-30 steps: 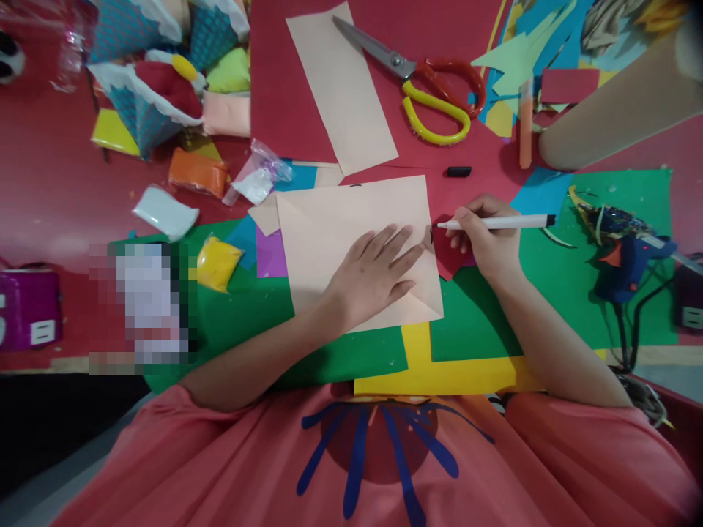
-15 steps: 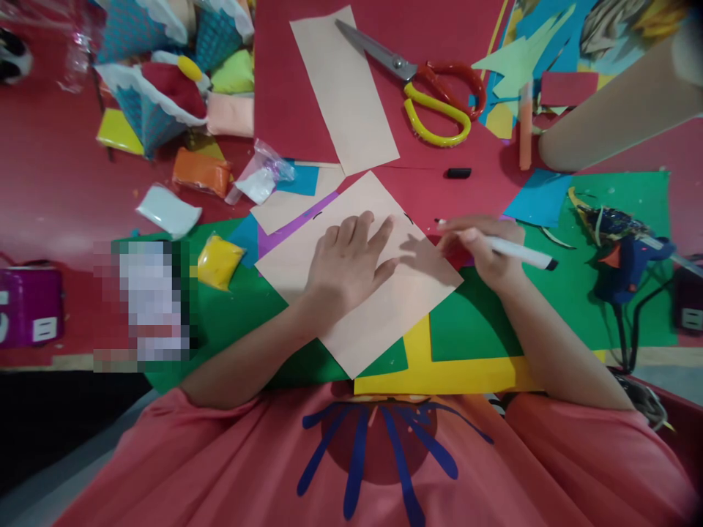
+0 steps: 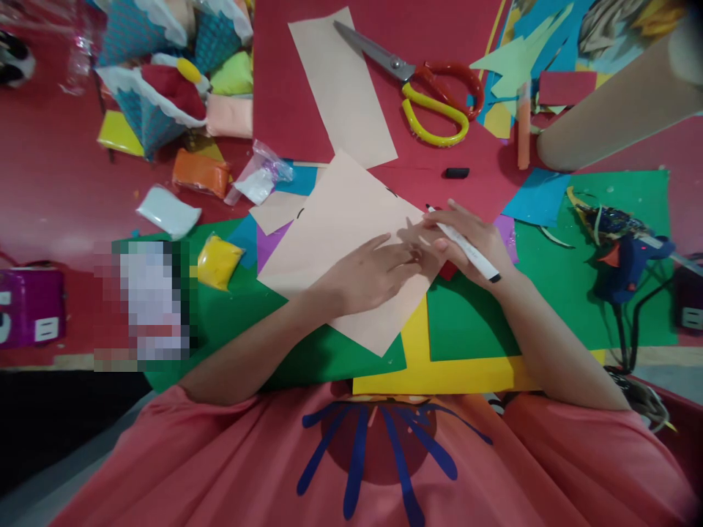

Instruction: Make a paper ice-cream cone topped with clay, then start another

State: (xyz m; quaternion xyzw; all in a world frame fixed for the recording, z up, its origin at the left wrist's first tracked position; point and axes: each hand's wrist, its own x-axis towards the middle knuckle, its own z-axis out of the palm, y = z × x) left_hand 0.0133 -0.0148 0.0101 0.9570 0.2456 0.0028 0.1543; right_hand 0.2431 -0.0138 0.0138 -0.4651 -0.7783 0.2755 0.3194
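A light peach sheet of paper (image 3: 335, 212) lies turned at an angle in front of me, with a short black mark near each of its two upper edges. My left hand (image 3: 373, 274) rests on it, fingers stretched toward the right. In my right hand (image 3: 469, 238) is a white marker (image 3: 466, 251), its black tip bare and pointing up and left by the sheet's right corner. The marker's black cap (image 3: 456, 173) lies apart on the red surface. Above the sheet, large scissors (image 3: 422, 88) with red and yellow handles touch a peach paper strip (image 3: 351, 95).
Clay packets (image 3: 201, 173) and blue cones (image 3: 148, 110) crowd the left, above a blurred-out phone-like object (image 3: 151, 300). At right are a cardboard tube (image 3: 609, 110), an orange stick (image 3: 523, 128) and a blue glue gun (image 3: 626, 263). Green sheets (image 3: 472, 322) lie underneath.
The peach sheet has turned anticlockwise, its top corner going left. My left hand has slid right, fingers now pointing right. My right hand has shifted slightly left with the marker, which is tilted more steeply.
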